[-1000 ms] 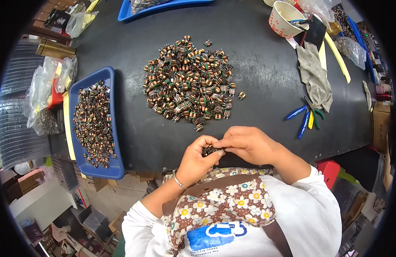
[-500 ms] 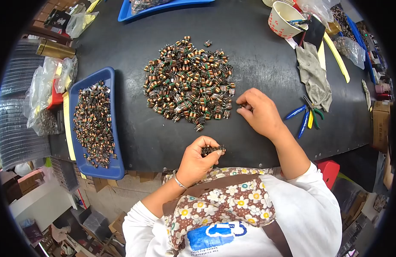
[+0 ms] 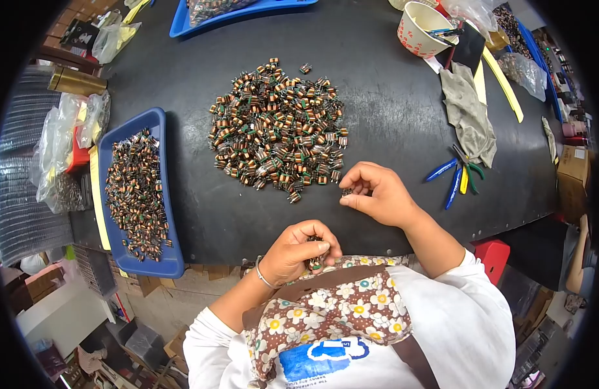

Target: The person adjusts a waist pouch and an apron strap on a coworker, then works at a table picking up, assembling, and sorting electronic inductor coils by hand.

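Note:
A large heap of small copper-wound coils [image 3: 276,129] with dark cores and metal pins lies on the black table. Near the table's front edge, my left hand [image 3: 299,249] is closed around several coils [image 3: 315,253], mostly hidden by the fingers. My right hand [image 3: 382,196], just off the heap's lower right side, pinches a small coil [image 3: 347,192] between thumb and fingertips. Its far fingers curl in, so I cannot tell whether more coils are inside. The two hands are apart.
To the left stands a blue tray [image 3: 171,246] full of coils. Pliers [image 3: 456,178] and a grey cloth [image 3: 469,117] lie on the right, below a paper cup [image 3: 413,32] of pens. Another blue tray [image 3: 247,14] sits at the far edge.
My right hand has come nearer to me and slightly left, with its pinch kept. My left hand has turned, so its coils now sit lower. The whole view has shifted a little.

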The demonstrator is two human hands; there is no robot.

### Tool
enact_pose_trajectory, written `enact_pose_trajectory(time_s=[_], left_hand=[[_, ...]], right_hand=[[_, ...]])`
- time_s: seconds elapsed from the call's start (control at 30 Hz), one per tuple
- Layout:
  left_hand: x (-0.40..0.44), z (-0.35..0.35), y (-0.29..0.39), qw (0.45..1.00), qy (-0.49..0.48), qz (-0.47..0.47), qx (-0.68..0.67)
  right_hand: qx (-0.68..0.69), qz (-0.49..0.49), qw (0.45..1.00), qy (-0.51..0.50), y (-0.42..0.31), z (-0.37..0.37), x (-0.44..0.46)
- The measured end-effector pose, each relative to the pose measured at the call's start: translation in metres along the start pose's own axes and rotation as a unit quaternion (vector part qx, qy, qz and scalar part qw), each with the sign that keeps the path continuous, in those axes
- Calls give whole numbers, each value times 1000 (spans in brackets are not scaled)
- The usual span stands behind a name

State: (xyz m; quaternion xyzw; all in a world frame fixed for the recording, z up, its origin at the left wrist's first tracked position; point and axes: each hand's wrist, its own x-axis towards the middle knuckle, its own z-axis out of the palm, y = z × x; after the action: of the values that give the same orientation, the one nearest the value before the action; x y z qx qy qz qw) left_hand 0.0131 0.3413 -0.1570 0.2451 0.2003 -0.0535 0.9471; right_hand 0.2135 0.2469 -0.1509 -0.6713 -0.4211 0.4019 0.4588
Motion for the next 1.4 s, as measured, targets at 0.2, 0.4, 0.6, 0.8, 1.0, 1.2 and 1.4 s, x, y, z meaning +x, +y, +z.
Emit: enact_pose_trajectory(time_s=[0.2,0.4,0.6,0.8,1.0,1.2,1.4], left_hand=[[1,-8,-3,999,-27,6,33],[4,1,3,999,3,-22,-41],[4,-4,1,998,-60,-4,5],[0,1,2,997,78,-13,13],[7,13,-1,980,162,50,101],[4,10,-2,969,177,55,160],[3,14,2,968,197,48,149]], right_hand=[[-1,0,1000,-19,-3,0,1],[136,-69,975,-161,-26,-1,-7],[-281,-194,937,75,-6,8,18],[-206,-173,962,55,-3,4,12],[-28,-116,983,-138,-23,8,-5],[-260,-192,939,119,-9,-2,29],[-296,-171,934,105,-2,0,35]])
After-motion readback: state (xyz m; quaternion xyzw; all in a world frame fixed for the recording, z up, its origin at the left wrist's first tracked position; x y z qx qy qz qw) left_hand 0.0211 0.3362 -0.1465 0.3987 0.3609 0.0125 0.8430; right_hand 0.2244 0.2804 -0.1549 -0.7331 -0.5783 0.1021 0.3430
